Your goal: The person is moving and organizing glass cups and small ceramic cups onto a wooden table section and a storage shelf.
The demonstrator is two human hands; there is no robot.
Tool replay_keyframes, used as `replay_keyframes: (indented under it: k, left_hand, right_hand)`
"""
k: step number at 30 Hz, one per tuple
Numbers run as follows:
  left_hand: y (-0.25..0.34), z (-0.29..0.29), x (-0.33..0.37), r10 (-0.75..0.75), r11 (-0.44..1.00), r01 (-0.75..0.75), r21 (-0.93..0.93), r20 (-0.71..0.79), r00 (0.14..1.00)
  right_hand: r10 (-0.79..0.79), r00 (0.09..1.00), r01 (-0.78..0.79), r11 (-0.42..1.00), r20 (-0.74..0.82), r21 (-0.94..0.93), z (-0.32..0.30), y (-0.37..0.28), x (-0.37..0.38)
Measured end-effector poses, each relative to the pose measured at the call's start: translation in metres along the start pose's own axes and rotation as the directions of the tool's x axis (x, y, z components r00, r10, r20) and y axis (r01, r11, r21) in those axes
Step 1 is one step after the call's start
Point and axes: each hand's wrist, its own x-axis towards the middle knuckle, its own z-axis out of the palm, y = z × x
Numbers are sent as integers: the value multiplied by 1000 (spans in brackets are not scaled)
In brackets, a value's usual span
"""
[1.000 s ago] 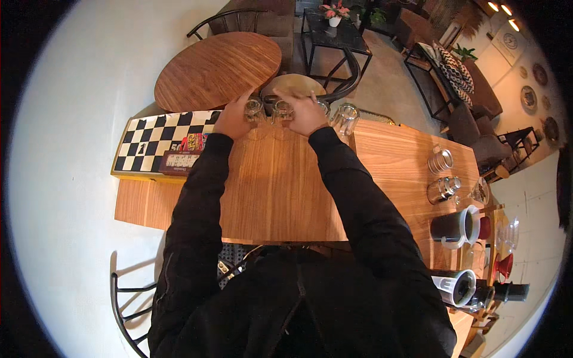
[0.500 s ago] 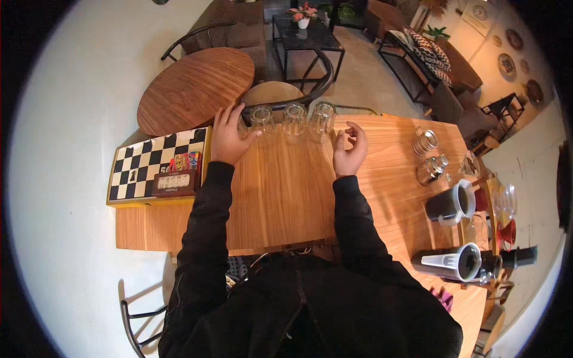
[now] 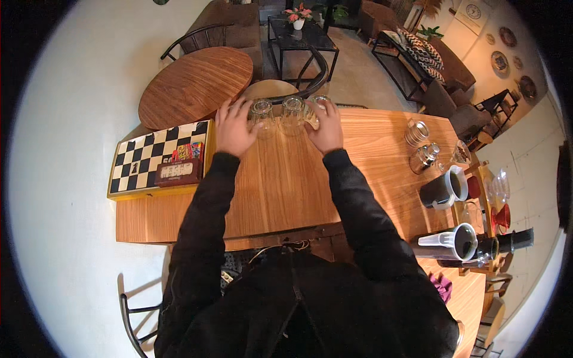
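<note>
Clear drinking glasses stand upside down in a row at the far edge of the wooden table (image 3: 280, 185). Two of them, a left glass (image 3: 261, 113) and a middle glass (image 3: 293, 113), show plainly between my hands. My left hand (image 3: 236, 129) curls at the row's left end, its fingers round a glass that it mostly hides, thumb beside the left glass. At the other end, my right hand (image 3: 326, 126) has its fingers and thumb wrapped round the rightmost glass (image 3: 320, 102), whose base shows above them.
On the left lies a chessboard (image 3: 136, 156) with a brown box (image 3: 178, 172) on it. Metal vessels (image 3: 424, 157), a dark-filled jug (image 3: 441, 190) and another jug (image 3: 462, 241) stand along the right. Beyond the far edge are a round table (image 3: 194, 86) and a chair (image 3: 316, 83).
My right hand has moved left and forward from the bare tabletop onto the rightmost glass. My left hand stays at the row's left end, its fingers more curled.
</note>
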Motion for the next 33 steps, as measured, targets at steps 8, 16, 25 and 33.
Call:
replay_keyframes:
  k: [8, 16, 25, 33]
  left_hand:
    - [1, 36, 22, -140, 980, 66, 187, 417, 898]
    - [-4, 40, 18, -92, 988, 35, 149, 396, 914]
    - [-30, 30, -1, -195, 976, 182, 116, 107, 975]
    - [-46, 26, -8, -155, 988, 145, 56, 266, 951]
  right_hand:
    - [17, 936, 97, 949, 353, -302, 22, 4, 21]
    - [-42, 965, 90, 981, 260, -174, 29, 8, 12]
    - [138, 954, -114, 988, -266, 103, -2, 29, -29]
    - [348, 934, -343, 937, -83, 63, -10, 49, -54]
